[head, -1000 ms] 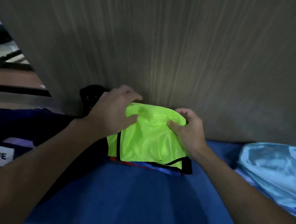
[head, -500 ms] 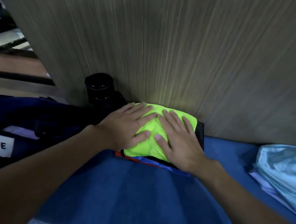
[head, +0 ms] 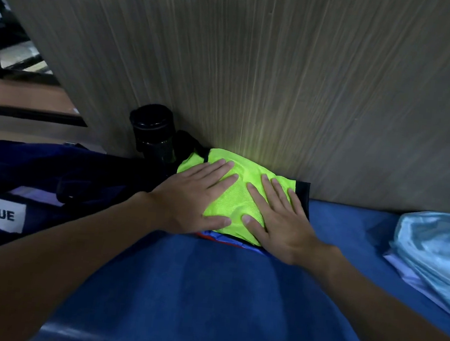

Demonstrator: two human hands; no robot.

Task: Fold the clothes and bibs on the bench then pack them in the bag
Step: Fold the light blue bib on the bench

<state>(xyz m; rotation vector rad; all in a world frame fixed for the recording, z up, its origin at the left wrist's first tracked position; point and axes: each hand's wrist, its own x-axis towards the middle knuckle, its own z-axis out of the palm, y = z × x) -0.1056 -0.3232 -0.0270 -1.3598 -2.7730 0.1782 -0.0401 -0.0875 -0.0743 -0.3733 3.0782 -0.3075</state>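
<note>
Against a grey wood-grain wall, on the blue bench, a folded neon-yellow bib is pressed flat by the left hand and the right hand, fingers straight, nothing gripped. A navy bag and a black bottle are seen to the left, and pale blue cloth to the right.

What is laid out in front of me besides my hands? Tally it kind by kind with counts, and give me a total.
Neon yellow bib: 1
Navy bag: 1
Black bottle: 1
Light blue garment: 1
Total: 4
A red-and-blue edge shows under the bib; how many pieces it belongs to cannot be told, so it is not counted.
</note>
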